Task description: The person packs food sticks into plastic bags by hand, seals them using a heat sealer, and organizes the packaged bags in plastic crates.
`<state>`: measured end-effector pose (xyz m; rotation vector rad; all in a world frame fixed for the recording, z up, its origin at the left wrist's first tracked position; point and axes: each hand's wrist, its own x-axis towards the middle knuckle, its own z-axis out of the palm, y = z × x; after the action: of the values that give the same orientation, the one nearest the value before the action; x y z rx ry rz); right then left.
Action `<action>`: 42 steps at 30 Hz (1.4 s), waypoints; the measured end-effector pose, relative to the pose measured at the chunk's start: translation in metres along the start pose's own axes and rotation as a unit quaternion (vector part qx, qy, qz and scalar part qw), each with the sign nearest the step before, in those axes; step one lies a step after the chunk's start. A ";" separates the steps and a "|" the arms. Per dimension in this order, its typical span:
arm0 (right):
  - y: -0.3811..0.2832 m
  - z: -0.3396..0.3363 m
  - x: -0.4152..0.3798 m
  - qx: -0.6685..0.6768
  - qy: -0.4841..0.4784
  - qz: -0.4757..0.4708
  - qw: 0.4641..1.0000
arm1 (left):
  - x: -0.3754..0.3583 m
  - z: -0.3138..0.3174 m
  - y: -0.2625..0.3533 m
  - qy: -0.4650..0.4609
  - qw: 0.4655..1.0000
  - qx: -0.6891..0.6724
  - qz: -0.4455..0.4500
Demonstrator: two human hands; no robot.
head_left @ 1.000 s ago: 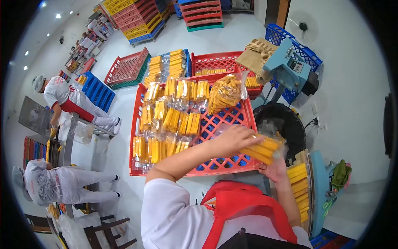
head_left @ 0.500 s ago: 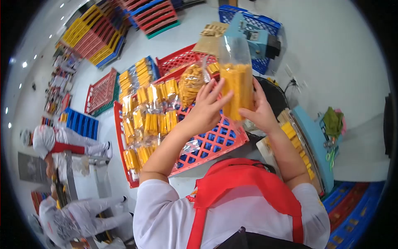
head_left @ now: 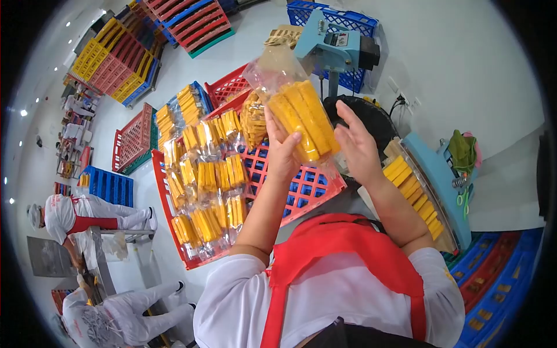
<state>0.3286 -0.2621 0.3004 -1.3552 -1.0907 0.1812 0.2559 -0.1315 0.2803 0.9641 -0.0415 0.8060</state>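
Observation:
A clear plastic bag of yellow sticks (head_left: pixel 304 119) is held up in front of me, tilted, its top part loose above the sticks. My left hand (head_left: pixel 283 145) grips the bag's left side, the thumb lying across its front. Just right of the bag, my right hand (head_left: pixel 358 142) has its fingers stretched out and apart. Below and to the left, a red crate (head_left: pixel 299 191) bears rows of packed yellow sticks (head_left: pixel 217 174). A larger bag of yellow pieces (head_left: pixel 253 119) stands behind my left hand.
A light-blue machine (head_left: pixel 331 43) stands ahead. Another blue device (head_left: pixel 441 185) with a tray of yellow sticks (head_left: pixel 412 191) is at the right. Stacked crates (head_left: pixel 116 64) rise at the upper left. Two people (head_left: pixel 75 211) in white work at the left.
The bag has tilted and moved left and slightly down. My left hand has gone from spread over its front to gripping its side; my right hand has come off the bag.

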 end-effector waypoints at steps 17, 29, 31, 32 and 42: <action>0.016 -0.008 0.004 0.037 -0.128 0.063 0.989 | 0.008 -0.037 0.014 -0.205 0.937 0.217 -0.183; 0.011 -0.009 -0.012 0.073 -0.053 0.091 0.992 | -0.001 -0.050 -0.014 -0.229 0.938 -0.089 -0.243; 0.004 -0.015 -0.007 0.048 -0.017 0.059 0.997 | -0.012 -0.036 -0.020 -0.199 0.927 -0.151 -0.278; -0.001 -0.019 -0.004 0.024 0.017 0.034 0.999 | -0.017 -0.030 -0.023 -0.161 0.909 -0.216 -0.317; 0.024 -0.085 0.008 0.303 0.034 0.331 0.893 | -0.024 0.066 -0.046 -0.195 0.759 -0.421 -0.457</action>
<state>0.4042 -0.3081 0.2979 -1.0910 -0.4050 0.8940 0.2879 -0.2090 0.2773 0.1700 -0.2525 -0.3614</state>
